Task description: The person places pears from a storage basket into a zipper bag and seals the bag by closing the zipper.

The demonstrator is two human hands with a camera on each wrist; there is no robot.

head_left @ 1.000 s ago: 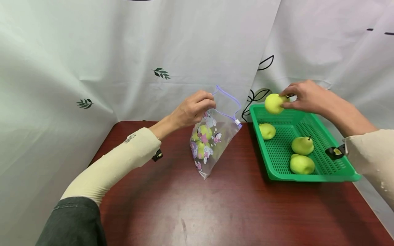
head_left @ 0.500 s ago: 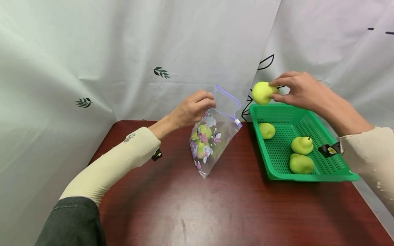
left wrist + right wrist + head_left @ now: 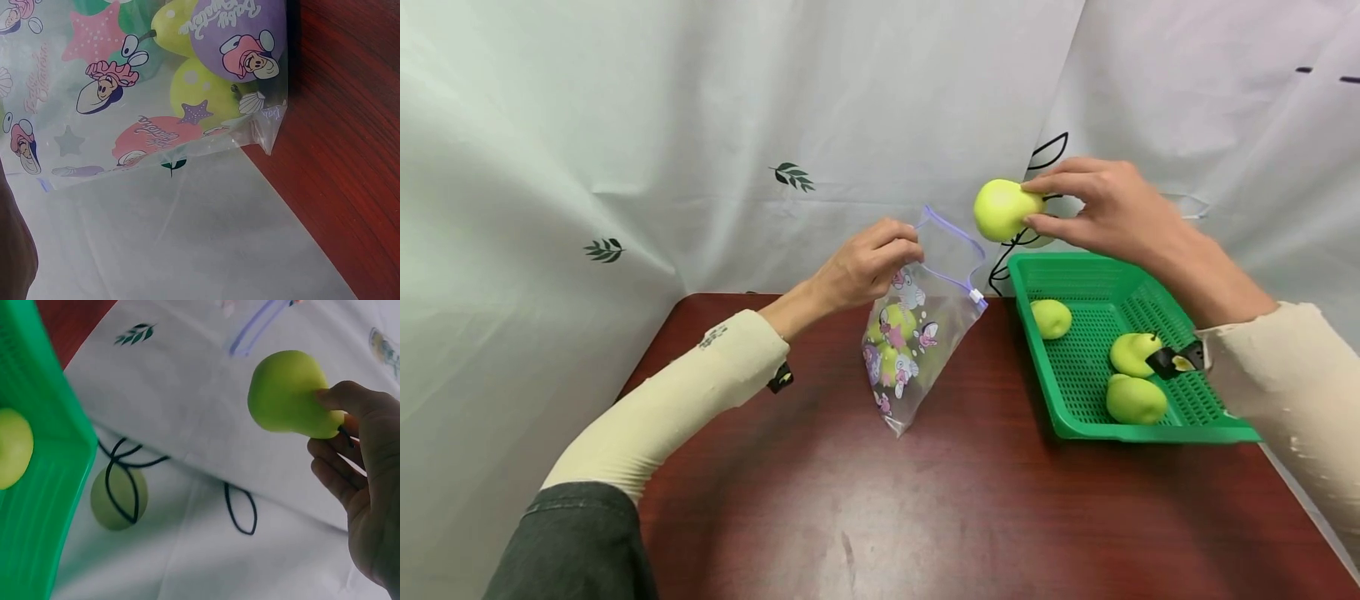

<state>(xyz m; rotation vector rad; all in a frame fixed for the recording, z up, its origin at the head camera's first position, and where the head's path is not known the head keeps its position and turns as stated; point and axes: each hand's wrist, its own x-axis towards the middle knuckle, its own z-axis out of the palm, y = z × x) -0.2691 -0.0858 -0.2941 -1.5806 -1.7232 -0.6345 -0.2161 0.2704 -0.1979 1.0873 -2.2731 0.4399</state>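
My left hand (image 3: 872, 262) pinches the rim of a clear slider bag (image 3: 936, 358) with a purple edge and printed cartoon figures. The bag hangs with its mouth spread apart. Inside it lie yellow-green pears (image 3: 200, 87), partly covered by the print in the left wrist view. My right hand (image 3: 1105, 204) grips another pear (image 3: 1000, 211) near its stem, between thumb and fingers. That pear (image 3: 287, 394) is in the air, just right of and above the bag's mouth, apart from it.
A green plastic basket (image 3: 1060, 417) stands at the right of the dark red table (image 3: 940, 517). In it are one pear (image 3: 1051, 319) at the left and two more pears (image 3: 1137, 400) near the front. A white patterned curtain (image 3: 700, 125) hangs behind.
My right hand has carried the pear leftward and upward, from over the basket toward the bag's mouth. The left hand and the bag have hardly moved.
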